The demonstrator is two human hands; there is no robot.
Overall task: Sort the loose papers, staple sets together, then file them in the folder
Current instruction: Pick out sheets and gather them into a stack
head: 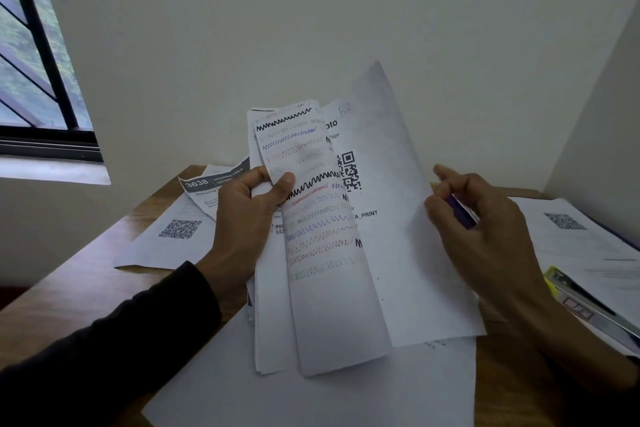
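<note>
A: From the head view, how far along is it?

B: Early, I'd judge. Sorting is under way. Loose sheets (173, 236) lie on the desk (69, 288) at nine o'clock, more paper (581, 236) at three, and a big sheet (311, 399) at six. What looks like a stapler (588, 305), yellow-ended, lies unused at four o'clock. I see no stapled set for certain, and no folder.

A: And the hands?

B: The left hand (242, 218) pinches a raised stack (322, 236) at the centre, thumb on the squiggle page, fingers behind. The right hand (485, 222) has curled fingers at the edge of the outer sheet (398, 218), which is peeled toward three o'clock. A small purple thing (462, 215) sits in that grip. What it is, I cannot tell.
</note>
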